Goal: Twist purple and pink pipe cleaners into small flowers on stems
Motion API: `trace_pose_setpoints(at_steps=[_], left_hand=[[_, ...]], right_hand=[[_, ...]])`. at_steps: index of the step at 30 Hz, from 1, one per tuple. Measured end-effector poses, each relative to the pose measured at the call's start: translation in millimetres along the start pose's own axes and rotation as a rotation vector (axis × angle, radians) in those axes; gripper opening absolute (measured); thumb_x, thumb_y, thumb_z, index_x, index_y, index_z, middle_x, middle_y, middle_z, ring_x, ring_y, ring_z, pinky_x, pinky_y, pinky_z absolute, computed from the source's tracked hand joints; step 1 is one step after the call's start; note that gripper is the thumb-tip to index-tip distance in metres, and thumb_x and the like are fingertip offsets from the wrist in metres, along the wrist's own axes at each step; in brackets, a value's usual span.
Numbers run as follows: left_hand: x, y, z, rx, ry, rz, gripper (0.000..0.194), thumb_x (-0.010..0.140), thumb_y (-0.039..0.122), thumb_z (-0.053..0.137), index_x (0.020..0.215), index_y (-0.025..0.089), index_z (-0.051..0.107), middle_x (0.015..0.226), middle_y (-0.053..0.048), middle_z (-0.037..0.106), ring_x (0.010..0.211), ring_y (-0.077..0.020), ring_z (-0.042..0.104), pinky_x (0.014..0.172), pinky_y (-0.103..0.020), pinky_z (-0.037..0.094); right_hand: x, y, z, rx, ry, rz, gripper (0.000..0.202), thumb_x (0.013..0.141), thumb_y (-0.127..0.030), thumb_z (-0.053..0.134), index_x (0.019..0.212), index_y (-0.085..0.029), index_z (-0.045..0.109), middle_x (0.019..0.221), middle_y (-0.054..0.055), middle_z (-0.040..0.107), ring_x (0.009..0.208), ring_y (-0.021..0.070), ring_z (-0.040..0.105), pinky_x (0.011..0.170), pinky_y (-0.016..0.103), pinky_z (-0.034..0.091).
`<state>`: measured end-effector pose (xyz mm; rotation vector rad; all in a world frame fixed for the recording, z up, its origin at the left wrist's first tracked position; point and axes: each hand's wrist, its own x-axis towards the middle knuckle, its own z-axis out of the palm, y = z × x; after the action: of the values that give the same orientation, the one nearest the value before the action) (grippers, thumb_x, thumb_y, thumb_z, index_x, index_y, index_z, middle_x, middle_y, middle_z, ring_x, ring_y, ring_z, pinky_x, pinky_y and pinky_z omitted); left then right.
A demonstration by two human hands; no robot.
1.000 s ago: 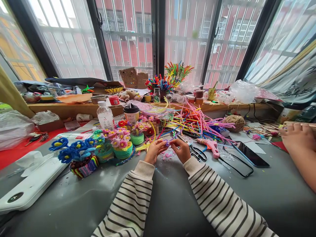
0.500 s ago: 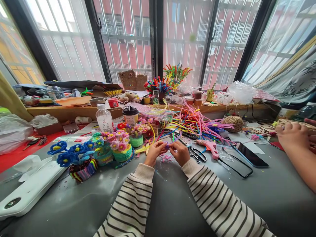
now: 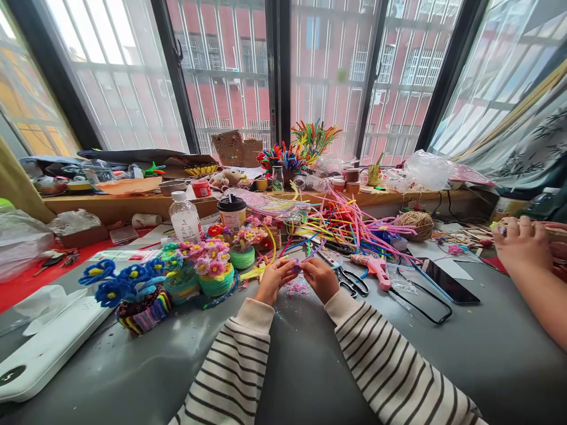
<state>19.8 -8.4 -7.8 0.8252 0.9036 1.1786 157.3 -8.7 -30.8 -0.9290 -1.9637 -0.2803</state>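
Observation:
My left hand [image 3: 275,280] and my right hand [image 3: 321,278] meet above the middle of the grey table, fingers pinched. Between them is a purple pipe cleaner [image 3: 296,267], bent into a small curled shape at the left fingertips. My right fingertips grip its other part, and a thin purple end rises above them. Much of it is covered by my fingers. Below lie pink fuzzy scraps [image 3: 297,288] and specks of glitter. Just right of my right hand are black-handled scissors [image 3: 354,282] and a pink glue gun [image 3: 377,270].
To the left stand pipe-cleaner flower pots with blue flowers [image 3: 133,277] and pink flowers [image 3: 215,257], a bottle [image 3: 185,218] and a lidded cup [image 3: 232,212]. Loose pipe cleaners [image 3: 349,221] pile up behind. A phone [image 3: 449,280] lies right, near another person's hand [image 3: 522,245].
The view has tilted slightly, so things sit a little lower and further left. Both hands stay together at the purple pipe cleaner, with small shifts of the fingers.

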Motion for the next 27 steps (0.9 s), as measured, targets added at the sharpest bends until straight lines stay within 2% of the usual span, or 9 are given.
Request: trace_pose_setpoints(at_steps=[6,9,12,20,23,27], left_hand=[[0.1,0.6,-0.3,-0.017,0.025,0.009,0.018,0.057,0.012,0.064,0.071,0.011,0.053,0.06,0.0,0.06,0.052,-0.0073,0.057,0.056,-0.018,0.048],[-0.6,2.0,0.2,-0.047,0.037,-0.008,0.015,0.059,0.01,0.062,0.07,0.011,0.052,0.059,0.0,0.06,0.05,-0.0065,0.056,0.054,-0.017,0.047],[-1.2,2.7,0.8,-0.056,0.028,-0.036,0.014,0.06,0.01,0.061,0.07,0.011,0.052,0.06,-0.001,0.061,0.052,-0.0068,0.057,0.053,-0.016,0.047],[-2.3,1.9,1.8,-0.025,-0.006,-0.079,0.011,0.059,0.011,0.062,0.065,0.012,0.053,0.057,0.0,0.06,0.052,-0.0059,0.056,0.059,-0.017,0.047],[-1.9,0.7,1.6,-0.001,0.011,-0.047,0.016,0.056,0.012,0.064,0.066,0.013,0.052,0.057,0.001,0.058,0.052,-0.0066,0.056,0.06,-0.018,0.048],[0.8,-3.2,1.9,0.081,0.041,0.089,0.025,0.052,0.016,0.068,0.069,0.012,0.05,0.058,0.002,0.056,0.051,-0.0079,0.056,0.059,-0.022,0.048]], right_hand=[[3.5,-4.6,-4.6,0.02,0.015,-0.041,0.019,0.075,-0.011,0.041,0.082,-0.018,0.058,0.073,0.004,0.059,0.07,0.0133,0.053,0.064,0.023,0.044],[3.6,-4.5,-6.5,0.057,0.044,-0.028,0.025,0.073,-0.009,0.04,0.091,-0.018,0.055,0.078,0.004,0.058,0.075,0.0131,0.052,0.069,0.023,0.044],[2.3,-2.6,-6.9,-0.02,0.03,-0.033,0.032,0.073,-0.007,0.037,0.098,-0.019,0.053,0.086,0.006,0.056,0.081,0.0144,0.05,0.07,0.025,0.044],[1.5,-0.5,-7.0,-0.164,-0.004,-0.076,0.021,0.079,-0.018,0.039,0.085,-0.022,0.059,0.079,0.005,0.058,0.075,0.0138,0.05,0.066,0.024,0.042],[2.1,-0.5,-6.7,-0.154,0.012,-0.066,0.019,0.08,-0.02,0.04,0.081,-0.02,0.059,0.076,0.004,0.058,0.073,0.0136,0.051,0.065,0.023,0.042],[1.6,-0.5,-4.8,-0.083,0.007,0.012,0.018,0.079,-0.021,0.04,0.08,-0.018,0.058,0.075,0.005,0.056,0.074,0.0136,0.05,0.065,0.023,0.041]])
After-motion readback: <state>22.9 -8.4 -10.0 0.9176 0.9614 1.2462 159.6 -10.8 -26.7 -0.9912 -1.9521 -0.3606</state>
